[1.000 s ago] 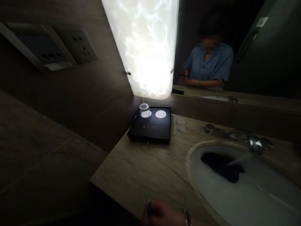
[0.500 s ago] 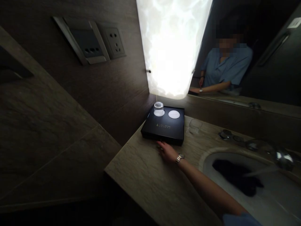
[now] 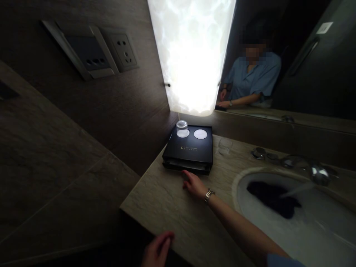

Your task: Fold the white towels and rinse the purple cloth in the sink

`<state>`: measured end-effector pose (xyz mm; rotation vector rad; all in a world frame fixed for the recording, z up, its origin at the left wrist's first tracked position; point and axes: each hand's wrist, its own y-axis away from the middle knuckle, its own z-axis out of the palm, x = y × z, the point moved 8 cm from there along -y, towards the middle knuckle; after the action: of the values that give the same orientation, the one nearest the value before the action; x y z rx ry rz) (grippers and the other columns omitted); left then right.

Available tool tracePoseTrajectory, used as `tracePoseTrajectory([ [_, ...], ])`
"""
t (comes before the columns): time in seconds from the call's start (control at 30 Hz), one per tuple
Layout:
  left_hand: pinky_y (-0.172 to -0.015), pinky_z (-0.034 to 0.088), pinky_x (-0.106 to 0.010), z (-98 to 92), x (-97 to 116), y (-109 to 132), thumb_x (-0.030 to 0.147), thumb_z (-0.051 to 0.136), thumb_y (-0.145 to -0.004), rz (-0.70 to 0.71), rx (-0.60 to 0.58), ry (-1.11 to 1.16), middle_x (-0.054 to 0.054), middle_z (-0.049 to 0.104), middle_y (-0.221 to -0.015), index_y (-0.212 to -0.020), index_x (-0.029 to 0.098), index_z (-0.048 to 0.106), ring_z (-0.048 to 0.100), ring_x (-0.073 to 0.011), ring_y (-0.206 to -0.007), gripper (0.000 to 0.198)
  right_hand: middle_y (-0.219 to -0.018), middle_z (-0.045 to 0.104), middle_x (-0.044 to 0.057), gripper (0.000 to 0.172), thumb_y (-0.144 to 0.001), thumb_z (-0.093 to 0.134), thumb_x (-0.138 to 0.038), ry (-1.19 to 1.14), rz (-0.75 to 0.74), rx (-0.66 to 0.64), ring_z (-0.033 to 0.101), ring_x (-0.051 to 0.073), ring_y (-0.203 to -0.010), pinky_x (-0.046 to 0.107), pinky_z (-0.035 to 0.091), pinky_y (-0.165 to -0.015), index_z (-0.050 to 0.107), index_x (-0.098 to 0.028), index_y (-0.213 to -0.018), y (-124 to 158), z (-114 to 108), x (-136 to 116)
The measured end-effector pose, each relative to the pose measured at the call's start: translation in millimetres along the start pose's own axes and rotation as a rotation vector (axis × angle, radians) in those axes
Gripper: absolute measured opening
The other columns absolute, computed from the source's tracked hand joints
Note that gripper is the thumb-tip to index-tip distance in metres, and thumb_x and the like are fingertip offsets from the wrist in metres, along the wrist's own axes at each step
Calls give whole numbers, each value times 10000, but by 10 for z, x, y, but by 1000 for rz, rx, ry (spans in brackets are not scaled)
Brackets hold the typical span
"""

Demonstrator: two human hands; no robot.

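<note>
Dark wood-grain wall at the left carries a switch panel (image 3: 86, 55) and a socket (image 3: 122, 50). Low in the view, the left hand (image 3: 157, 250) hangs at the near edge of the stone counter (image 3: 167, 207), fingers loosely half-curled with nothing in them; half a second ago it was out of sight. Further in, against the wall corner, a flat black box (image 3: 187, 154) lies on the counter under the glowing lamp (image 3: 191, 55). It is close to square, with no clear long axis; its near face looks toward the person and its back toward the lamp. Pale lettering on its lid starts with a large "L"; the rest is too small to read. An upturned glass (image 3: 182, 126) and a white disc (image 3: 200, 134) sit on its far half. A paler strip now shows along the near face, which looked plain dark before. The right hand (image 3: 194, 183), with a wristwatch (image 3: 208, 194), lies open with fingers stretched, tips touching that face as before and gripping nothing. Rightward stand a clear glass (image 3: 224, 145) and the sink (image 3: 241, 178), with a dark cloth (image 3: 274, 198) in it
</note>
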<state>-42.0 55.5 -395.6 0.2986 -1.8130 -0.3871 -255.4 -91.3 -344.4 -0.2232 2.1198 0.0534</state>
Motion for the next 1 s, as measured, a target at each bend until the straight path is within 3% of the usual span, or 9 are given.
tracePoseTrajectory([
  [0.1, -986, 504, -478, -99, 601, -234, 631, 626, -664, 253, 73, -145, -108, 735, -1052, -939, 223, 747, 655, -310, -1047, 508, -1225, 635, 140, 466, -851, 513, -107, -12, 27, -14, 618, 218, -1107, 358, 459, -1026, 516, -103, -1317, 35, -8, -5],
  [0.2, -996, 494, -474, -155, 1125, -324, 534, 549, -772, 485, 156, -293, -90, 722, -1084, -991, 219, 731, 643, -277, -1067, 425, -1271, 617, 138, 512, -835, 526, -131, -20, -20, -75, 578, 239, -1178, 364, 450, -1047, 501, -105, -1345, 391, 167, -112],
  [0.33, -995, 485, -434, -19, 1513, -424, 338, 522, -854, 701, 140, -511, -86, 711, -1066, -1004, 185, 710, 625, -236, -1054, 285, -1362, 549, 172, 600, -832, 531, -185, 0, -49, -175, 536, 272, -1239, 384, 421, -1089, 432, -72, -1413, 913, 435, -237],
  [0.5, -1020, 455, -371, 413, 1571, -720, 182, 629, -826, 682, -117, -964, -89, 698, -1136, -1106, 136, 681, 576, -229, -1117, 289, -1344, 572, 175, 619, -816, 524, -168, 95, -77, -347, 572, 297, -1198, 401, 466, -1020, 435, -112, -1426, 1307, 544, -336],
  [0.63, -958, 448, -466, 649, 1541, -802, 233, 826, -644, 681, -291, -1133, -79, 696, -1126, -1035, 185, 705, 577, -300, -1076, 412, -984, 738, 70, 318, -881, 498, -216, 136, -135, -393, 685, 209, -903, 290, 503, -813, 669, -222, -1148, 1429, 308, -523],
  [0.73, -891, 426, -511, 761, 1501, -817, 229, 788, -672, 680, -359, -1236, -86, 725, -903, -900, 172, 722, 586, -336, -997, 244, -981, 723, 43, 249, -928, 467, -232, 168, -244, -267, 664, 163, -922, 248, 473, -814, 679, -228, -1058, 1205, -56, -716],
  [0.83, -846, 416, -480, 845, 1481, -816, 161, 682, -723, 699, -422, -1299, -101, 713, -807, -741, 169, 719, 586, -331, -961, 42, -1097, 680, 64, 244, -933, 487, -263, 441, -203, -156, 659, 186, -938, 284, 482, -798, 644, -223, -1115, 764, -296, -644],
  [0.93, -832, 405, -450, 808, 1536, -775, 130, 608, -744, 734, -431, -1304, -112, 694, -851, -704, 166, 694, 568, -317, -966, 102, -1108, 675, 102, 260, -863, 612, -330, 724, -153, -281, 677, 254, -911, 320, 495, -722, 659, -195, -1080, 430, -188, -423],
  [1.0, -842, 401, -431, 671, 1625, -706, 150, 539, -802, 759, -380, -1258, -114, 673, -911, -768, 161, 671, 550, -296, -971, 137, -1013, 705, 115, 219, -815, 660, -294, 772, -159, -384, 683, 283, -904, 319, 489, -694, 690, -167, -992, 352, -58, -332],
])
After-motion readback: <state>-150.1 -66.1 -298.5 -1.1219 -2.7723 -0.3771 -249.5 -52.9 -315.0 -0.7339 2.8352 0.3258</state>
